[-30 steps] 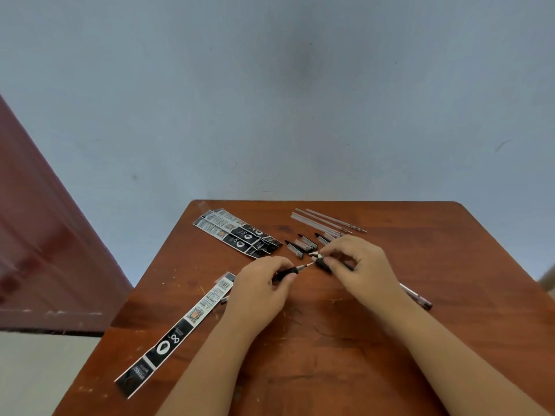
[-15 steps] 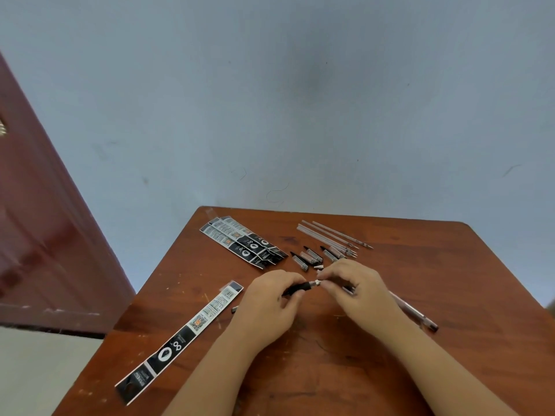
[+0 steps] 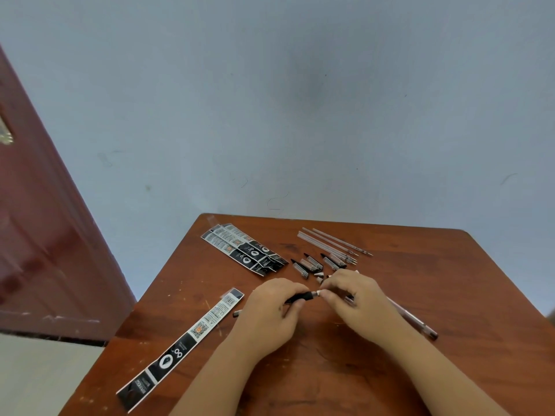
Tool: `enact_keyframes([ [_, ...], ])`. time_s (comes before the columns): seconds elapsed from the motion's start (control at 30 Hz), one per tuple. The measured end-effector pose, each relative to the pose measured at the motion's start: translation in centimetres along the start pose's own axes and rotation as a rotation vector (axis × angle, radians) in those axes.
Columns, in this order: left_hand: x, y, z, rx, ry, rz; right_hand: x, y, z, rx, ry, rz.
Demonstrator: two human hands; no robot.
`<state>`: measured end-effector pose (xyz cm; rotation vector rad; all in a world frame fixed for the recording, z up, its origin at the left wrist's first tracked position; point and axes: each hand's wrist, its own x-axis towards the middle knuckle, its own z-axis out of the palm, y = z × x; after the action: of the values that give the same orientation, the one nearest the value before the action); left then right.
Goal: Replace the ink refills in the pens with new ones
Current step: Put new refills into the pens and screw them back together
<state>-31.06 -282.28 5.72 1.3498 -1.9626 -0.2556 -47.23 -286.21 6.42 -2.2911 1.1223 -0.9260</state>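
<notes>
I am judging the task midway: clear refills [image 3: 332, 244] and pen caps [image 3: 312, 263] are lying loose at the table's [image 3: 450, 280] far side. My left hand [image 3: 270, 313] is gripping the pen [image 3: 303, 296] above the table; my right hand [image 3: 357, 304] is pinching its silver tip.

Reddish-brown wood worktop [image 3: 390, 295], semi-gloss, scratched and speckled. Glossy printed refill sleeves [image 3: 244, 249] at its far-left corner. Clear plastic refill tubes [image 3: 329, 243] at far edge. Black matt grip with shiny metal ring on pen [image 3: 309, 295].
</notes>
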Motion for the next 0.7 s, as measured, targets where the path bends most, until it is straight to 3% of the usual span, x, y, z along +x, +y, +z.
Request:
enact_keyframes([
  [0.7,0.06,-0.32,0.27,-0.014,0.019,0.028,0.05,0.59,-0.53,-0.043,-0.078,-0.036],
])
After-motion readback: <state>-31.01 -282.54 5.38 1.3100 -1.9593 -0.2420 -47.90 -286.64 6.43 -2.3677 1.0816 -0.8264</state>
